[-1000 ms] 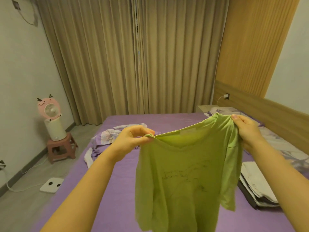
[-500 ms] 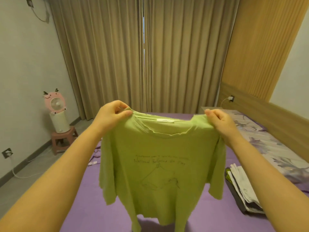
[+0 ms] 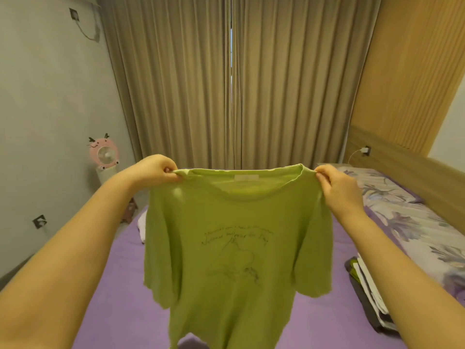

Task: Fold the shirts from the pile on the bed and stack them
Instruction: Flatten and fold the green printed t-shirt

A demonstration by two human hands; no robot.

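Beige curtains (image 3: 226, 84) hang closed behind the bed. A pink fan (image 3: 103, 154) stands near the left wall. A charger (image 3: 366, 150) is plugged in above the wooden headboard (image 3: 407, 172). A floral pillow (image 3: 377, 185) lies beside the headboard.

The green shirt (image 3: 234, 248) runs off the frame's bottom edge, hem unseen, and hides the bed's (image 3: 120, 285) middle. Its printed script is too faint to read. At lower right, the folded stack (image 3: 364, 285) is partly covered by the right forearm.
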